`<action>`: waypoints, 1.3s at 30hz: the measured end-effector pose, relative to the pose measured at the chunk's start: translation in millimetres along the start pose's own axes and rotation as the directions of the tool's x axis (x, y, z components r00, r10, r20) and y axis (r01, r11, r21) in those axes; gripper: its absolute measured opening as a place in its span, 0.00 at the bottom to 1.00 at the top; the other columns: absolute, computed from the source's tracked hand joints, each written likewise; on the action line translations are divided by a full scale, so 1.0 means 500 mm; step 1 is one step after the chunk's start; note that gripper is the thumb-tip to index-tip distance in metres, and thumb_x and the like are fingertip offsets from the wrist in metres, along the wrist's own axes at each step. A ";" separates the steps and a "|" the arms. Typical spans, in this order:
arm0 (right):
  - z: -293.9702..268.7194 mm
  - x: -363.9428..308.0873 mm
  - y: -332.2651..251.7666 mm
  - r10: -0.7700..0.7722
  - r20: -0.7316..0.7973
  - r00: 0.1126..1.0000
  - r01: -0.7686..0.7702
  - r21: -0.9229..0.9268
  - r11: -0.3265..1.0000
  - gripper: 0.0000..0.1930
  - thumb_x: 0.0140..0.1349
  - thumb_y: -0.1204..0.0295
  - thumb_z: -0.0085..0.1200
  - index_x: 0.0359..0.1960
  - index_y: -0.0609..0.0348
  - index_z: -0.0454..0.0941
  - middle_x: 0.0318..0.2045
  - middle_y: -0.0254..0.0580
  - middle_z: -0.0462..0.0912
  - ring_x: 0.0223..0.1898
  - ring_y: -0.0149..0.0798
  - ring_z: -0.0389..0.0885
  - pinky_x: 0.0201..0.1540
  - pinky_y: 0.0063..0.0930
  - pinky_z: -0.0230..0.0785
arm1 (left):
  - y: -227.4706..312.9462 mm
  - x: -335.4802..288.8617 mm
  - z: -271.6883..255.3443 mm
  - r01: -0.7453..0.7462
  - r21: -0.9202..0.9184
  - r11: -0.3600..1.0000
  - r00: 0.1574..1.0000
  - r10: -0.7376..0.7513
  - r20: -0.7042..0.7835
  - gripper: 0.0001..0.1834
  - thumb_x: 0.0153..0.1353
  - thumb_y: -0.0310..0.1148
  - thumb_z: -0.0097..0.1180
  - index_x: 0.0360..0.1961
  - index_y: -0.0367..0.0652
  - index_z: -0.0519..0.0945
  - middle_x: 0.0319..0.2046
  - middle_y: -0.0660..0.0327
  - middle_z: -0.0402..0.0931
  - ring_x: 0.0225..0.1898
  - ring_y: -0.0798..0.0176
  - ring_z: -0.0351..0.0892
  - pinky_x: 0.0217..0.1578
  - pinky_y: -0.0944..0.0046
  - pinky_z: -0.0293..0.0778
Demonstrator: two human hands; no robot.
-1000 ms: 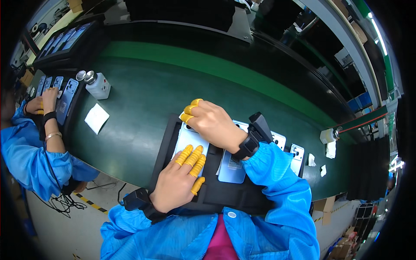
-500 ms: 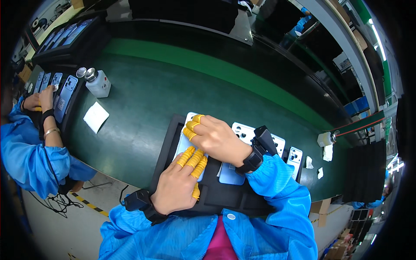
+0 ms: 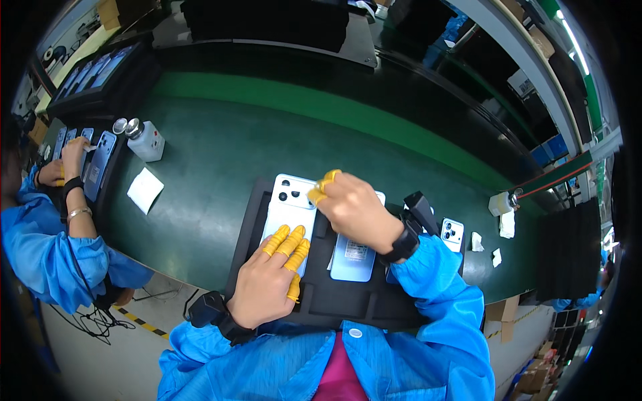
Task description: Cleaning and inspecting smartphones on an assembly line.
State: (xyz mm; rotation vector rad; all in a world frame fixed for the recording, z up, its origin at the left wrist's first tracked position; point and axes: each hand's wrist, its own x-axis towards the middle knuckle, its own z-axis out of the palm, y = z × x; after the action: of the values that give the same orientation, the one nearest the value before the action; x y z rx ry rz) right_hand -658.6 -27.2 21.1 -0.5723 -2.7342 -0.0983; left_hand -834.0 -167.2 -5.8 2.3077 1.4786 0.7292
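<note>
A light-blue smartphone [image 3: 289,212] lies back side up in a black foam tray [image 3: 334,309], its camera bump at the far end. My left hand [image 3: 262,284] rests flat on the phone's near half, with yellow finger cots on its fingers. At the phone's upper right corner, next to the lenses, my right hand [image 3: 360,212] is closed in a pinch; what its fingertips hold, if anything, is hidden. Beneath my right wrist sits a second light-blue phone [image 3: 352,262] with a label on its back, partly covered. Another phone [image 3: 453,232] shows at the tray's right end.
Crumpled white wipes [image 3: 477,242] lie right of the tray, near a white bottle [image 3: 499,204]. A dispenser bottle [image 3: 146,142] and a folded white cloth [image 3: 145,190] stand and lie at left. A co-worker's hands [image 3: 72,160] handle phones in another tray.
My right hand has moved right, off the phone's camera area, uncovering the lenses. My left hand has stayed on the phone, shifting slightly nearer to me.
</note>
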 end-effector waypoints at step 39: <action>-0.430 -0.460 0.272 0.463 -0.682 0.566 -0.765 -0.225 0.604 0.11 0.48 0.84 0.52 0.33 0.61 0.83 0.30 0.53 0.81 0.29 0.53 0.80 0.33 0.36 0.73 | 0.019 -0.011 0.029 0.053 0.115 0.992 0.998 -0.049 -0.039 0.25 0.50 0.19 0.52 0.53 0.37 0.75 0.60 0.53 0.68 0.63 0.46 0.63 0.61 0.54 0.62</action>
State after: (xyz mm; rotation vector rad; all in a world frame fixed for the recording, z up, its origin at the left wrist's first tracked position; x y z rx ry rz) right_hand -338.2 -18.4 142.9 -1.4106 -1.7384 -0.6973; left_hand -820.6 -175.9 -14.2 2.3427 1.6298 0.6925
